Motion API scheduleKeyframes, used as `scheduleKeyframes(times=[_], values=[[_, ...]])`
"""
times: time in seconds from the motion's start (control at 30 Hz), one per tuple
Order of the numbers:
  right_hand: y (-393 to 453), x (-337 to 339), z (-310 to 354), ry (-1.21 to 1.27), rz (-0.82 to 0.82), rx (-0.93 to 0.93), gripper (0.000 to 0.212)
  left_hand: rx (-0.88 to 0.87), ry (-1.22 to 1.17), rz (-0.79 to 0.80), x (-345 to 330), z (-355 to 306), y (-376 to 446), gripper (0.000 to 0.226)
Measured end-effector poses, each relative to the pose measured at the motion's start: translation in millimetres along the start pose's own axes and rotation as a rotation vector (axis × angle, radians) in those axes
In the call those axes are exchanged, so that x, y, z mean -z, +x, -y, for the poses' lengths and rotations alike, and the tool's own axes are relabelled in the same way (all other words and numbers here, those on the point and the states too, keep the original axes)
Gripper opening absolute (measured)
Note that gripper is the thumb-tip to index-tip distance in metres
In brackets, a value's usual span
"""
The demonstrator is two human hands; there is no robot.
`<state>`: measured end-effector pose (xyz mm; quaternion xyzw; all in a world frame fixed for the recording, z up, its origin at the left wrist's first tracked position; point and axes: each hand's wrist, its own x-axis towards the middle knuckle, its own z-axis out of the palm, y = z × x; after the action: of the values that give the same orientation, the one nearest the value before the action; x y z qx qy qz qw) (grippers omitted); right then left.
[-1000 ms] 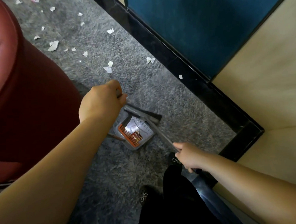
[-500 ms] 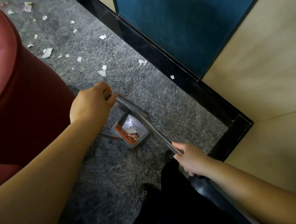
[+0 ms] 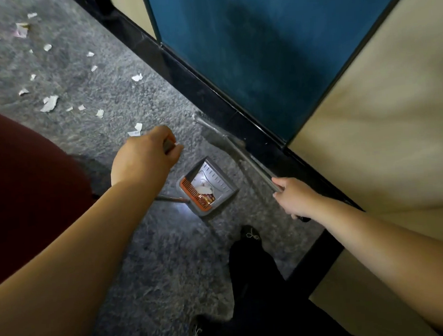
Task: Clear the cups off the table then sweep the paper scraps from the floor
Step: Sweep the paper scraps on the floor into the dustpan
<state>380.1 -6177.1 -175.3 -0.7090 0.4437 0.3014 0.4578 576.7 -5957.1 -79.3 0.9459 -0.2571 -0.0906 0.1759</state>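
Below left grip: dustpan on floor, handle clenched | right grip: clenched on broom, head beyond it at baseboard | scraps past left grip

Both forearms are bare to the lower edge of the frame; no sleeve, watch, ring or glove is visible on either. The left hand and the right hand are uncovered. The legs are clad in black trousers. Two dark shoes are visible: one at the end of the trouser leg and one near the lower edge, each with pale laces tied on top.
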Motion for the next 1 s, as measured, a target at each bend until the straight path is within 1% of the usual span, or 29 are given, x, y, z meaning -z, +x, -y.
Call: scheduleKeyframes(times=[0.13, 0.2, 0.33, 0.47, 0.57, 0.67, 0.77, 0.9, 1.0], values=[[63.8, 61.6, 13.0, -0.094, -0.076, 0.015, 0.055, -0.041, 0.029, 0.042, -13.9, -41.3, 62.5, 0.025], [93.9, 83.2, 19.1, -0.117, -0.088, 0.009, 0.055, -0.046, 0.04, 0.047, -21.3, -58.6, 91.1, 0.025], [137.3, 109.1, 29.3, -0.149, -0.061, -0.01, 0.057, -0.032, 0.083, 0.053, -40.9, -86.7, 138.6, 0.024], [154.5, 113.0, 37.3, -0.171, 0.003, -0.072, 0.06, -0.051, 0.103, 0.06, -54.8, -104.5, 171.2, 0.024], [146.4, 106.4, 42.8, -0.184, 0.067, -0.076, 0.06, -0.045, 0.101, 0.046, -54.3, -101.4, 184.8, 0.022], [129.1, 94.6, 44.7, -0.008, 0.082, -0.079, 0.057, -0.045, 0.096, 0.044, -52.2, -96.0, 192.7, 0.022], [108.2, 83.2, 47.4, 0.171, 0.113, -0.121, 0.056, -0.046, 0.085, 0.048, -48.4, -92.7, 197.1, 0.021], [71.7, 70.7, 54.1, 0.194, 0.208, -0.14, 0.055, -0.06, 0.072, 0.055, -41.8, -84.5, 196.4, 0.022], [43.8, 56.9, 61.3, 0.22, 0.179, -0.129, 0.054, -0.072, 0.058, 0.074, -36.9, -77.2, 192.6, 0.023]])
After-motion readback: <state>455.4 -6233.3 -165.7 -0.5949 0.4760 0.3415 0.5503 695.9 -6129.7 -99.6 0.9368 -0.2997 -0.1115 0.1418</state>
